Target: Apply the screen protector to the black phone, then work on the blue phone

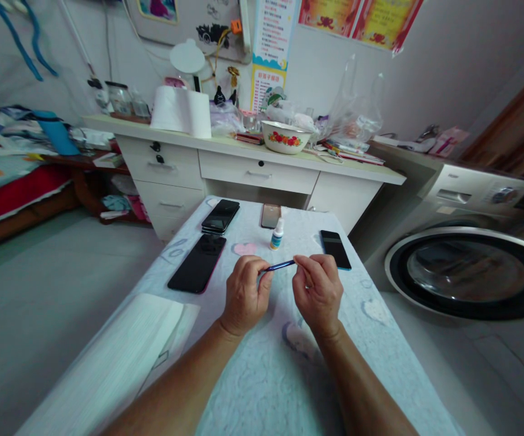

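Note:
Between my two hands, a slim, shiny dark-blue object [281,266] is held nearly level above the table; from this angle I cannot tell whether it is a pen-like tool or a phone seen edge-on. Thumb and fingers of my left hand [246,292] pinch its left end. My right hand [318,292] grips the opposite end, its fingers curled. Just beyond stands a small white dropper bottle [277,235] with a blue and yellow label. A black phone [335,249] lies right of my right hand. Left of my left hand rests a larger black phone [197,264].
Stacked phones [221,215] lie at the table's far left, and a brownish phone [271,215] at its far edge. A folded white cloth or paper [139,339] covers the near left. Behind stands a white desk [257,175]; a washing machine [452,200] is at right.

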Demonstrator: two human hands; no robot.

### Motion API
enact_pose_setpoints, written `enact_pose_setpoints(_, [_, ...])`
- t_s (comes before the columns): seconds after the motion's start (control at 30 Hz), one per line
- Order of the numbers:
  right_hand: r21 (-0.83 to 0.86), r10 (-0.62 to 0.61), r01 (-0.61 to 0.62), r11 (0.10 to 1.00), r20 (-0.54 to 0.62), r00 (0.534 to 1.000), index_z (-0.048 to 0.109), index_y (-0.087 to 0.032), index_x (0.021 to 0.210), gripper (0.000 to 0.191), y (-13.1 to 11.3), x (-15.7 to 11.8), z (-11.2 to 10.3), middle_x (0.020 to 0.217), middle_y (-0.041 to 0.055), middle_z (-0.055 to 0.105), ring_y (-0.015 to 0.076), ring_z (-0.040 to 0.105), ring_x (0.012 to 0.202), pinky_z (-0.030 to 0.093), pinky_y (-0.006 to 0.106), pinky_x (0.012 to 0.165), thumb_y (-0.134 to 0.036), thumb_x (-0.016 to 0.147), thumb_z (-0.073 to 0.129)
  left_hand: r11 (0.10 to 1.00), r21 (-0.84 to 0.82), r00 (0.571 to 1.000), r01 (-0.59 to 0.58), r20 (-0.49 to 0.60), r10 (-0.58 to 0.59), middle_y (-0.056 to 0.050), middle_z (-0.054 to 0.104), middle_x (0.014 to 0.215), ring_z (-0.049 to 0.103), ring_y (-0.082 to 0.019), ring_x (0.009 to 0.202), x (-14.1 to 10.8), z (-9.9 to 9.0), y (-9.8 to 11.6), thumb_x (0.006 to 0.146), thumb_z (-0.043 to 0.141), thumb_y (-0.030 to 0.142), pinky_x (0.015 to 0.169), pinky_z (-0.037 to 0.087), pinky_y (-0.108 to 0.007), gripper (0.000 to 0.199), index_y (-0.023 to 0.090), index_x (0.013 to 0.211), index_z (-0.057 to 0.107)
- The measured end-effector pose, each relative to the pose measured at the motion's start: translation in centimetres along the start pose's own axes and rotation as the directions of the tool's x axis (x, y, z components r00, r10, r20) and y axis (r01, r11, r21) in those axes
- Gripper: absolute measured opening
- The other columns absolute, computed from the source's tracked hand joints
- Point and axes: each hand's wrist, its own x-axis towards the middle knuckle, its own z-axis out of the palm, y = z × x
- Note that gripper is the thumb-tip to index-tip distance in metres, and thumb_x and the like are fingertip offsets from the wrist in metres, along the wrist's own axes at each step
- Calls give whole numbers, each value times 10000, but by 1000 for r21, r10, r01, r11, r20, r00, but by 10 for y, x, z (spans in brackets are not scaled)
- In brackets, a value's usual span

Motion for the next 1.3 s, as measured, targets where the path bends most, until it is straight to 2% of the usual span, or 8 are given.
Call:
enact_pose_setpoints(0.27, [2, -17, 17, 1000, -1, 1000, 621, -206, 1052, 305, -6, 1, 2, 866, 34, 517, 137, 557, 752, 515, 264, 647, -51, 810, 520, 1000, 0, 1000, -2, -2, 2, -42, 546, 876, 543, -164, 858, 0, -1, 1, 865, 507, 161, 734, 478, -283, 89, 182, 951, 496])
enact_pose_setpoints(0.6, [124, -53, 39, 991, 113, 992, 598, -191, 1123, 355, -22, -10, 6, 896, 46, 526, 138, 549, 796, 516, 260, 682, -37, 812, 525, 1000, -9, 1000, -13, 22, 14, -42, 545, 873, 533, -159, 854, -1, 1, 4, 877, 496, 159, 749, 475, -287, 70, 180, 944, 493])
enact_pose_setpoints(0.77, [143, -76, 56, 988, 134, 988, 601, -192, 1135, 371, -23, -11, 6, 913, 53, 542, 141, 559, 809, 523, 258, 685, -39, 806, 527, 1000, -1, 999, -12, 31, 12, -44, 551, 872, 534, -162, 852, 0, 0, 5, 888, 471, 171, 740, 478, -291, 59, 185, 941, 494])
enact_pose_setpoints(1.3, [12, -1, 1, 1000, 17, 1000, 635, -205, 1025, 288, -1, 2, -1, 861, 32, 526, 137, 561, 747, 505, 258, 644, -55, 801, 533, 1000, 21, 1000, -2, -3, 2, -39, 551, 875, 541, -157, 862, 1, -1, -2, 866, 502, 160, 745, 475, -278, 85, 179, 948, 491])
